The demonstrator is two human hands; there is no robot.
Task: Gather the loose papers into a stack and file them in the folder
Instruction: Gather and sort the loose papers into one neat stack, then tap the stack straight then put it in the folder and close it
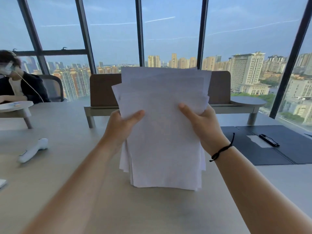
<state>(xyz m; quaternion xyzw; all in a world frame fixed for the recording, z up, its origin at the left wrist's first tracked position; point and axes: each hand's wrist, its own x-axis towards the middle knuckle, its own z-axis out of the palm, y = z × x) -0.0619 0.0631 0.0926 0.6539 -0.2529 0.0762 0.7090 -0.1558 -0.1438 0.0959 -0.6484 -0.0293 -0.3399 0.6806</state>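
A stack of white papers [164,125] stands upright on its bottom edge on the table [70,166], right in front of me. Its sheets are uneven at the top and sides. My left hand [123,127] grips the stack's left edge, thumb across the front. My right hand [202,122] grips the right edge the same way; a black cord circles that wrist. A dark folder [270,146] lies open and flat on the table to the right, with a black clip [269,140] and a white label inside it.
A white handheld device [33,150] lies on the table at the left. A person in a mask sits at the far left behind a small round stand [16,105]. A brown desk divider [103,89] on a low riser stands behind the papers, before tall windows.
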